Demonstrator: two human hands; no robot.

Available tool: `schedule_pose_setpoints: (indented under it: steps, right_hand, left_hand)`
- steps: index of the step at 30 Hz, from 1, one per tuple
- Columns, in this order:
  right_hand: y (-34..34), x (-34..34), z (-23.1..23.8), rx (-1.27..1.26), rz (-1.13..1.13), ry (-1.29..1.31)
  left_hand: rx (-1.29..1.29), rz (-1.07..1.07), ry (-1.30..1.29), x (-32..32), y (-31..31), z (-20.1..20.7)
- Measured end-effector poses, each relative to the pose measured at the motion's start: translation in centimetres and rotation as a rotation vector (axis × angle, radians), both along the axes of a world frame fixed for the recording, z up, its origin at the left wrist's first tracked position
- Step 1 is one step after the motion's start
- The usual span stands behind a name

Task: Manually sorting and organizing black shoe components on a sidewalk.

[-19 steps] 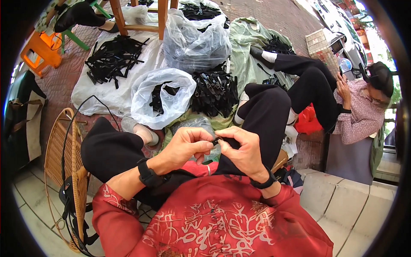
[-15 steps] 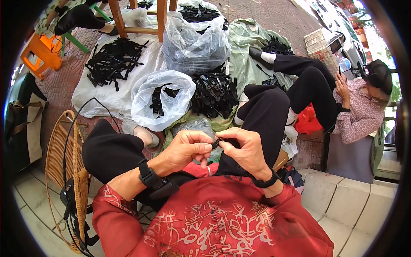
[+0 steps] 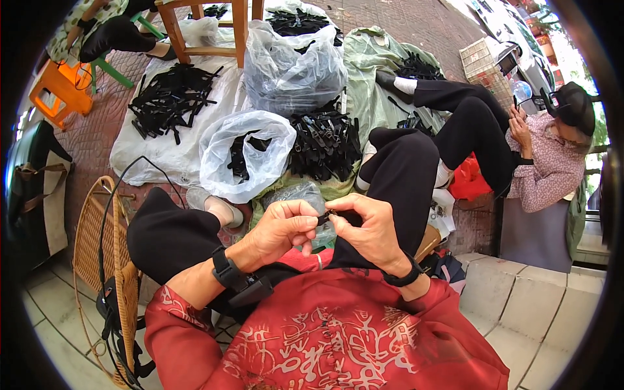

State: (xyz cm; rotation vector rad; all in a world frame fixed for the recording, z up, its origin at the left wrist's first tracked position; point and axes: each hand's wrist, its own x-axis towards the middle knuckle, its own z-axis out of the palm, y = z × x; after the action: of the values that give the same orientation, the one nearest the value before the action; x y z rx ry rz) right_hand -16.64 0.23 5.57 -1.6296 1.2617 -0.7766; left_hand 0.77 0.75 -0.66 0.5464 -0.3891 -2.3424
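Above my lap, my left hand (image 3: pixel 281 229) and my right hand (image 3: pixel 372 235) meet at the fingertips. Both pinch a small black strap (image 3: pixel 324 218), with a shiny bit at its right end; the fingers hide most of it. Just beyond them on the ground stands an open clear plastic bag (image 3: pixel 213 151) with black straps inside. Beside that bag, to the right, rises a heap of black straps (image 3: pixel 325 144), some with shiny metal bits. A crumpled clear bag (image 3: pixel 296 193) lies close behind my hands.
More black straps (image 3: pixel 172 97) lie spread on a white sheet (image 3: pixel 140 156). A large filled plastic bag (image 3: pixel 296 75) and a wooden stool (image 3: pixel 242 36) stand farther back. At right sits another person (image 3: pixel 546 159), hands raised together. A wicker chair (image 3: pixel 97 240) and an orange stool (image 3: pixel 64 91) are at left.
My hands stay together on the strap and have shifted very slightly left, with the fingers barely moved. The view has tilted a little; the other person keeps their hands raised.
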Motion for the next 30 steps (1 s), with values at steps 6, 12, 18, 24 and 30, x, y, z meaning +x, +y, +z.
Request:
schedule_pose_setpoints:
  steps: [6, 12, 18, 24, 30]
  right_hand:
    - [-0.1, 0.2, -0.8, -0.250, 0.014, 0.127]
    - [-0.5, 0.4, -0.9, -0.423, 0.086, 0.128]
    - [-0.4, -0.3, -1.0, 0.044, 0.045, -0.061]
    - [-0.7, -0.4, -0.8, 0.400, 0.006, -0.361]
    - [-0.6, -0.5, -0.7, 0.521, -0.026, -0.544]
  left_hand:
    - [-0.112, 0.045, -0.234, 0.0, -0.1, 0.3]
    - [-0.019, 0.051, -0.156, 0.1, -0.5, 0.3]
    - [0.067, 0.035, -0.069, 0.1, -0.4, 0.6]
    - [0.080, 0.013, -0.008, 0.4, -0.3, 0.8]
    - [0.077, -0.013, 0.051, 0.4, -0.3, 0.8]
